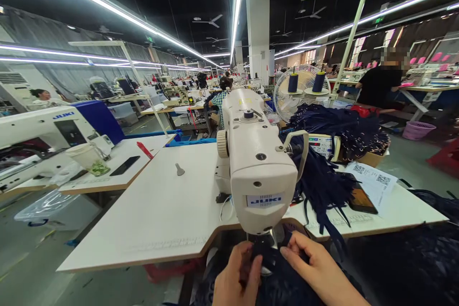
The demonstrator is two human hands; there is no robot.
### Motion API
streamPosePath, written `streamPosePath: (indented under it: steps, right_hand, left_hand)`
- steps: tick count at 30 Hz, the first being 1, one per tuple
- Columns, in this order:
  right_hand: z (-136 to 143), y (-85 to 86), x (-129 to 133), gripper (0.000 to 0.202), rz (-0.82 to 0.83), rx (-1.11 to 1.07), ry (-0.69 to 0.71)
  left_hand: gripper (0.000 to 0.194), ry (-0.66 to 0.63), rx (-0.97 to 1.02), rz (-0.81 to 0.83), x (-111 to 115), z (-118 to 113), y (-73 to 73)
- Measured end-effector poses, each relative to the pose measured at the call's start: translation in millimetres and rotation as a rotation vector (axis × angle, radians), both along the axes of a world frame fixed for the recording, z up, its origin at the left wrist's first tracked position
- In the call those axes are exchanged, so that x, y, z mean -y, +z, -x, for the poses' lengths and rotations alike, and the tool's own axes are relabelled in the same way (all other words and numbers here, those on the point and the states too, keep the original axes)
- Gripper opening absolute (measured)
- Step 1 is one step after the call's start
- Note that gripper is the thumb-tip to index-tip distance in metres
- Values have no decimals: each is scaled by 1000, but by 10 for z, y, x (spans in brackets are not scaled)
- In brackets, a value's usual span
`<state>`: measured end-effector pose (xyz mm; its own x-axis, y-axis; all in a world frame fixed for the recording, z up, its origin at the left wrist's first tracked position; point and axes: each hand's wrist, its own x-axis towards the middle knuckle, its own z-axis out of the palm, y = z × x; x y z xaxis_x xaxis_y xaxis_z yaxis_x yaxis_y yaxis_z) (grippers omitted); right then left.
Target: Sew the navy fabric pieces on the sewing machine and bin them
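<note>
Navy fabric (283, 287) lies at the bottom centre of the frame under the sewing machine head (260, 172), where we pinch it with the left hand (238, 279) and right hand (315, 270), fingers closed narrow on the cloth just below the needle area. We judge stitching on this piece to be barely under way, with a heap of navy pieces (344, 131) at centre right apparently left to sew. The counter (158, 215) offers open room at lower left, while its front edge runs close to our hands.

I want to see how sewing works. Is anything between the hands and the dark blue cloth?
Nothing visible. The left hand and the right hand both rest directly on the navy fabric, pinching it just below the sewing machine head.
</note>
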<state>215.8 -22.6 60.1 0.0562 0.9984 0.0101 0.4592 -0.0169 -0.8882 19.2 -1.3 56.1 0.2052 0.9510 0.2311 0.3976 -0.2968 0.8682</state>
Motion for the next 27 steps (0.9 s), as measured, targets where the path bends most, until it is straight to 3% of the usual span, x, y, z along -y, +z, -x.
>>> streamPosePath:
  steps: [2,3,5,7,13,19,22,27]
  right_hand:
    - [-3,16,-131,28,14,14,35]
    - [-1,11,-185,27,9,19,53]
    - [3,-20,-265,22,-7,21,82]
    - [-4,-66,-301,17,-25,2,85]
    - [-125,-226,-160,23,-158,-39,59]
    - [-169,-380,-124,40,-270,233,147]
    - [-129,-323,-209,40,-278,283,160]
    - [-34,-90,-292,36,-283,236,213]
  left_hand:
    - [28,132,-229,-497,-63,75,11]
    - [22,133,-337,-718,-98,102,20]
    - [22,13,-525,-1045,-171,120,20]
    - [28,-103,-644,-1198,-238,99,-30]
    - [26,-15,-587,-1169,-271,35,-310]
    - [27,102,-513,-1104,-172,-16,-357]
    - [28,155,-515,-1096,-146,-38,-359]
    - [24,206,-523,-1060,-127,-20,-339]
